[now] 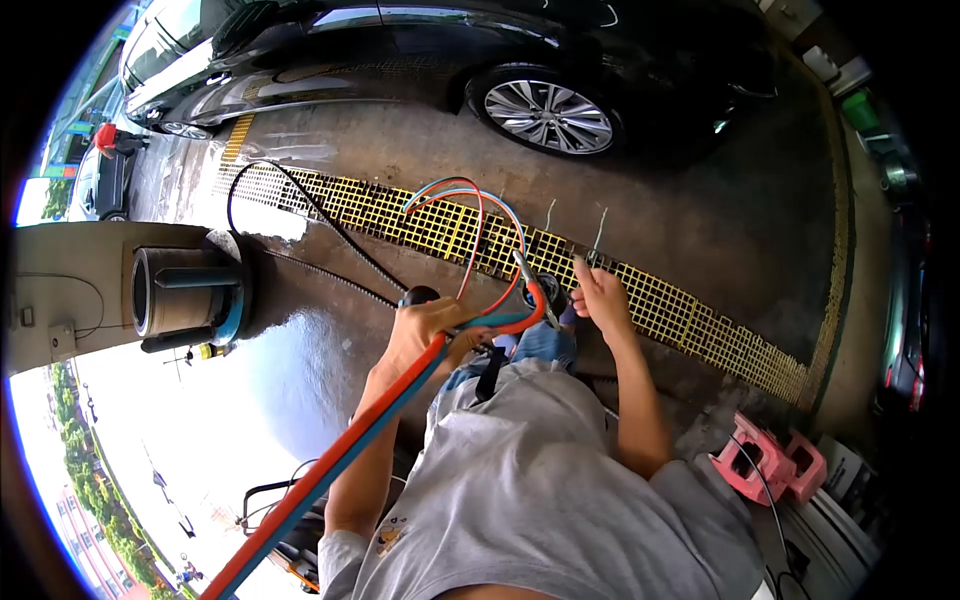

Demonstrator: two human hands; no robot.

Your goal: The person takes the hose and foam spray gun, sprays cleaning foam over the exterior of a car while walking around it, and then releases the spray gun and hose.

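Observation:
My left hand [430, 335] is closed around a red and blue hose pair [385, 405] that runs up from the lower left. Beyond that hand the hoses bend toward a metal fitting [524, 268] in front of my body, and thinner red and blue lines [483, 205] loop over the yellow floor grating. My right hand [603, 298] is raised to the right of the fitting, apart from the hoses. Its thumb or a finger points up and the others are curled; nothing is seen in it. A round dark object [548, 292] lies between the hands, partly hidden.
A black car [400, 60] with a silver wheel [548, 112] stands ahead. Yellow grating [670, 310] crosses the wet floor. A black hose [320, 205] loops at left, near a drum-shaped reel [185, 290]. Pink blocks [765, 460] sit at right. A person [118, 140] in red is far left.

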